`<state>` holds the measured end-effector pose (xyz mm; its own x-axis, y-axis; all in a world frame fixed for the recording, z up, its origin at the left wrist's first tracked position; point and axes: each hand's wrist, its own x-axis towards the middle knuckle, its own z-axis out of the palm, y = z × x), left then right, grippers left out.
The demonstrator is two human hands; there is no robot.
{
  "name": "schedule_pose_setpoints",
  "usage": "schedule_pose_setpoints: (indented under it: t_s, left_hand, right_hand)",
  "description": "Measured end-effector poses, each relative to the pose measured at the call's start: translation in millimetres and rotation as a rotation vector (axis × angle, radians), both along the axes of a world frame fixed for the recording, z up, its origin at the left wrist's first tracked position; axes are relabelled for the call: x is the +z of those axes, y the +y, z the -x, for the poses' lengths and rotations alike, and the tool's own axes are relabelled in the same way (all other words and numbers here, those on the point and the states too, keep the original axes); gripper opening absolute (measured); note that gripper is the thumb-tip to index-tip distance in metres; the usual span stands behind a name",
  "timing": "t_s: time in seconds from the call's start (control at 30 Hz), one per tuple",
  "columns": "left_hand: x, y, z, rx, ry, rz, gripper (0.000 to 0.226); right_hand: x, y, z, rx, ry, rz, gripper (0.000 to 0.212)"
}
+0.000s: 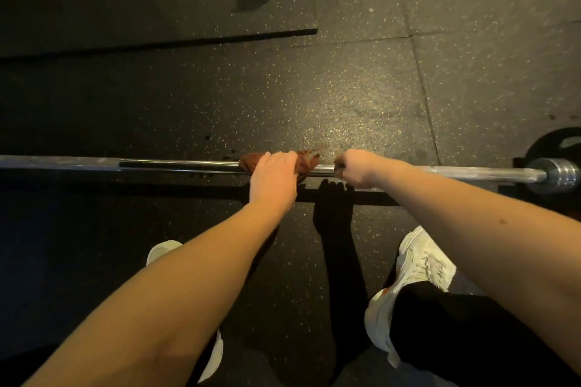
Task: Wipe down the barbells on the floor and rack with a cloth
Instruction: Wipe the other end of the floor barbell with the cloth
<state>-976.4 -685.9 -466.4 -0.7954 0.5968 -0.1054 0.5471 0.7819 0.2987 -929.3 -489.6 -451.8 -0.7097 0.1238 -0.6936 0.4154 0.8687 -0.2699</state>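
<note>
Fingers point(281, 156) of the left hand point(273, 179) curl over the cloth point(306, 164) on the barbell point(176, 164), the right hand point(356, 168) gripping it just beside.

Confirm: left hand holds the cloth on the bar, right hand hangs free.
Wrong on the right hand: the head view shows it gripping the bar beside the cloth. The left hand does hold the cloth on the bar.

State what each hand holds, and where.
Left hand grips the rust-brown cloth around the long steel barbell mid-shaft; right hand grips the bare shaft beside it.
</note>
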Motion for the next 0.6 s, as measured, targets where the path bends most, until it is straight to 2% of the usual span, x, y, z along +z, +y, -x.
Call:
schedule_pose_setpoints:
  t_s: [0.1, 0.2, 0.33, 0.47, 0.6]
  left_hand:
    - [2, -14, 9, 0.039, -0.071, 0.017, 0.013]
    - [4, -12, 10, 0.044, -0.095, 0.021, 0.014]
    - [4, -5, 3, 0.073, -0.095, 0.005, 0.018]
    - [2, 8, -12, 0.06, -0.067, -0.058, 0.024]
    - [1, 30, -29, -0.015, -0.065, -0.1, 0.036]
  right_hand:
    - [5, 4, 2, 0.041, -0.002, 0.011, 0.02]
    - [-1, 4, -7, 0.052, 0.092, -0.029, 0.018]
    - [-24, -9, -33, 0.084, 0.404, -0.25, 0.004]
    - [-42, -24, -51, -0.129, 0.659, -0.307, 0.023]
    - [-36, -28, -51, -0.199, 0.677, -0.316, 0.02]
